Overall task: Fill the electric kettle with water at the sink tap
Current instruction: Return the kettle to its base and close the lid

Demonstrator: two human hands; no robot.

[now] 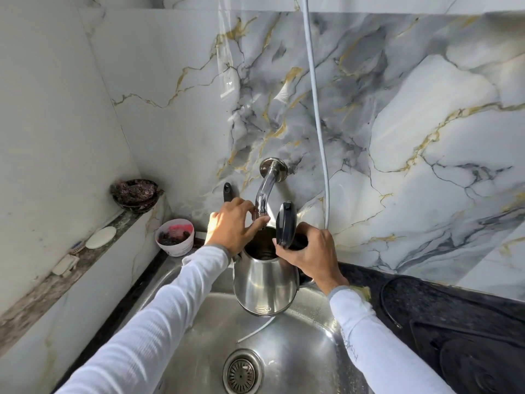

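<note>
A steel electric kettle (264,282) hangs over the steel sink (301,345), its black lid (286,224) flipped up and its mouth right under the chrome wall tap (265,189). My right hand (311,255) grips the kettle's black handle, thumb by the lid. My left hand (231,224) is closed around the end of the tap spout, fingers on its tip. I cannot tell whether water is running.
A white tub (175,237) with pink and dark contents stands at the sink's back left corner. A dark bowl (135,194) and a white soap disc (100,237) sit on the left ledge. A black mat (466,334) covers the right counter. A grey hose (315,109) hangs down the wall.
</note>
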